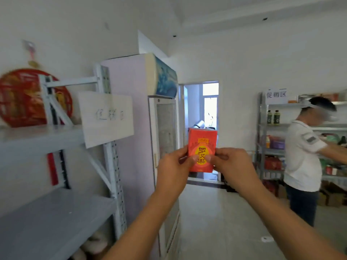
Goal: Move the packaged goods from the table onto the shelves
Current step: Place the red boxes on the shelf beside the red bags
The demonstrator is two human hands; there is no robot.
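Both hands, left [173, 166] and right [231, 164], pinch the upright red box [202, 145] between them.

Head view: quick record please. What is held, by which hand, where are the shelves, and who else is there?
held item: red box, upright, off any surface
left hand: pinches the box's left edge
right hand: pinches the box's right edge
near shelves: grey rack at left, paper sign hanging on it
beside rack: tall fridge
far right: another person at a stocked rack
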